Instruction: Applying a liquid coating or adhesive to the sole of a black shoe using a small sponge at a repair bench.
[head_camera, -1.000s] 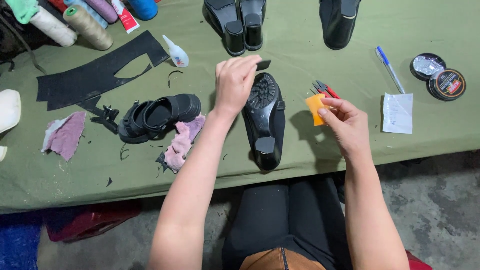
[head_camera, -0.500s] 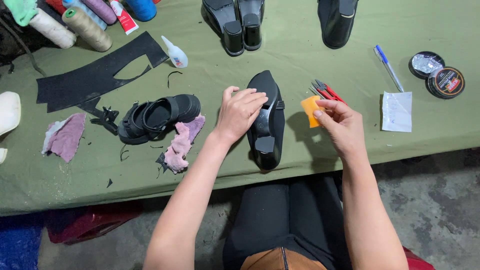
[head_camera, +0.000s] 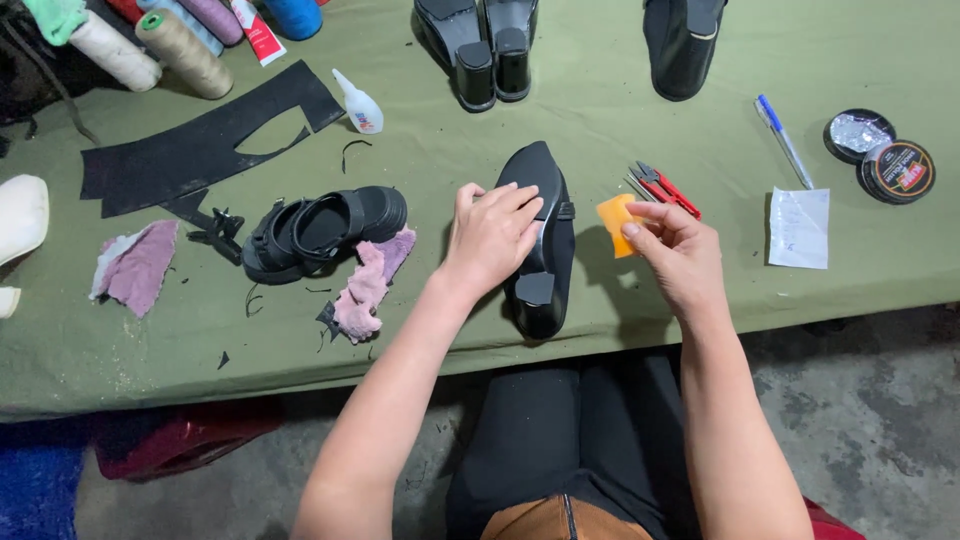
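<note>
Hands apart | left hand (head_camera: 492, 235) flat, fingers spread on upturned black heeled shoe (head_camera: 541, 240) near tabletop's front edge | right hand (head_camera: 672, 252) pinching orange pad (head_camera: 613, 213), I note.

The bench (head_camera: 700, 150) wears a matt olive cloth, faintly creased, and the upturned black shoe (head_camera: 545, 200) on it shows a smooth sole with a dull sheen, as of rubber or leather. The orange piece (head_camera: 612, 212) looks like soft matt foam or rough paper; which one is unclear. The pink rags (head_camera: 365, 285) are fuzzy, frayed cloth, and the round tins (head_camera: 895, 170) look like glossy metal.
</note>
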